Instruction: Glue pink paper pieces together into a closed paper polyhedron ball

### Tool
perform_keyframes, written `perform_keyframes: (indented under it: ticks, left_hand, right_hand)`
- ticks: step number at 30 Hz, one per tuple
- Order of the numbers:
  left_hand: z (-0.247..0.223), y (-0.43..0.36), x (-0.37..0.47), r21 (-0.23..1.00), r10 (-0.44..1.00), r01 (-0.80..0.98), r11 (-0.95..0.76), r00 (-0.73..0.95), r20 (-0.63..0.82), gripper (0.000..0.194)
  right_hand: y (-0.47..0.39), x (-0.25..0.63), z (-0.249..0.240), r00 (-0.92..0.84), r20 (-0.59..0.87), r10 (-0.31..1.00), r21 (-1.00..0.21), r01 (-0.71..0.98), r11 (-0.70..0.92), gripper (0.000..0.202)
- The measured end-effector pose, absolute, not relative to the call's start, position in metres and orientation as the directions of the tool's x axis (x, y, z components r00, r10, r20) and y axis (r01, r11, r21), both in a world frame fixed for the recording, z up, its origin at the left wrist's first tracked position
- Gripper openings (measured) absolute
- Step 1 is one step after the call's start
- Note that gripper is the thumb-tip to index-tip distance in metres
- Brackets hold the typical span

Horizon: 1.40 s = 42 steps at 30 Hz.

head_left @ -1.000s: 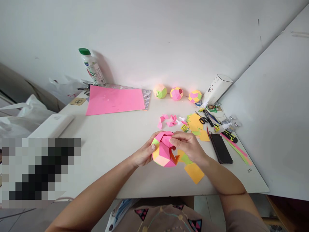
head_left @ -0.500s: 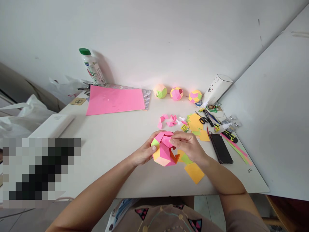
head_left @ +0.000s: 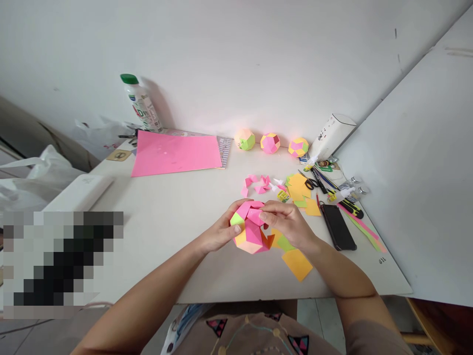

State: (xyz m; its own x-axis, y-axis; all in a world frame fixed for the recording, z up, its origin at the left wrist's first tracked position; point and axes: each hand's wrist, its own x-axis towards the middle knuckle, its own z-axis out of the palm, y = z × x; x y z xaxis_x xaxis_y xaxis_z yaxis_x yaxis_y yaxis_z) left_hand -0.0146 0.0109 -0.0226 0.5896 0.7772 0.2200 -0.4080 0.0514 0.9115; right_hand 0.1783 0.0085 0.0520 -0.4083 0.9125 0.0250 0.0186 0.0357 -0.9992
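Multicoloured paper ball (head_left: 252, 231): held just above the near part of the white table (head_left: 166, 217), gap on its right side. Left hand (head_left: 225, 228) cups its left side, thumb on a face. Right hand (head_left: 286, 221) pinches a pink flap (head_left: 254, 215) at its top. Orange sheet (head_left: 297, 265) lies nearby; folded pink pieces (head_left: 255, 184) sit beyond; three finished balls (head_left: 270, 143) line the wall.

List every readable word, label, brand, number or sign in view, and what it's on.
"D": label of the green-capped bottle; its other print is too small.
Unreadable, too small or blurred: the yellow labels on the small squeeze bottles, the mark on the brown card, faint print on the white box, handwriting on the desk near its right corner.
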Motion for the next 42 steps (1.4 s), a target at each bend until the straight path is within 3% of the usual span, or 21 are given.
perform_keyframes:
  ticks: [12, 42]
  left_hand:
    - [-0.0160, 0.0103, -0.0179, 0.969, 0.821, -0.235, -0.070, 0.539, 0.190, 0.068]
    - [-0.0143, 0.0095, -0.0172, 0.970, 0.818, -0.237, -0.049, 0.548, 0.175, 0.066]
  right_hand:
    - [0.0043, 0.1733, 0.0523, -0.376, -0.036, 0.926, -0.998, -0.032, -0.051, 0.018]
    - [0.0072, 0.1748, 0.0519, -0.401, -0.059, 0.914, -0.997, -0.017, -0.072, 0.016]
